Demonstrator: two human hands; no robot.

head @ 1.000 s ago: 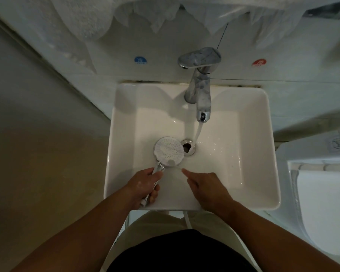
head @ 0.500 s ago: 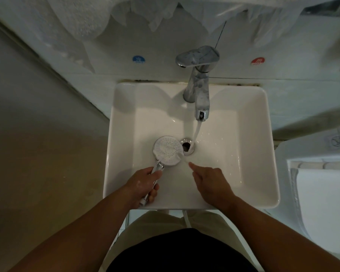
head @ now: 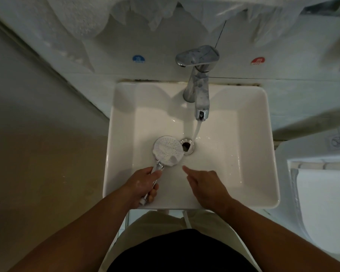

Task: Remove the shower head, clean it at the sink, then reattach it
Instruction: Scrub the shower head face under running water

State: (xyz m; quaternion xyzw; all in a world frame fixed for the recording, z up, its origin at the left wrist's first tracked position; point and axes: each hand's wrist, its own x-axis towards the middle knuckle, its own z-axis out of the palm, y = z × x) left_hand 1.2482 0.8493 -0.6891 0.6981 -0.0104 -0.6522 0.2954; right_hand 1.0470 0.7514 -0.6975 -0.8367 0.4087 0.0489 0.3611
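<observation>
The left grip [head: 143,183] was closed round the chrome handle of the shower head [head: 168,151], with the fingers wrapped over it and the thumb lying along its upper side. The handle's lower end stuck out beneath the fingers, near the front rim of the white sink [head: 122,154]. Beyond the grip, towards the tap [head: 198,91], the round spray face was turned nozzle side up inside the basin. Its right edge lay just beside the drain [head: 187,146].

A stream of water [head: 196,130] ran from the spout and landed just right of the drain, so the spray face sat to the left of it and apart from it.

The right grip [head: 206,185] had hold of nothing. Its forefinger was stretched out towards the lower right edge of the spray face, close to it but not touching, while the other fingers were loosely bent. It hung over the basin floor, right of the handle.

On the wall behind the sink, a blue round sticker [head: 138,59] sat left of the tap and a red round sticker [head: 258,61] sat to the right. Each carried a pale symbol and a line of writing too small to read. A white toilet [head: 322,213] stood to the right of the sink.
</observation>
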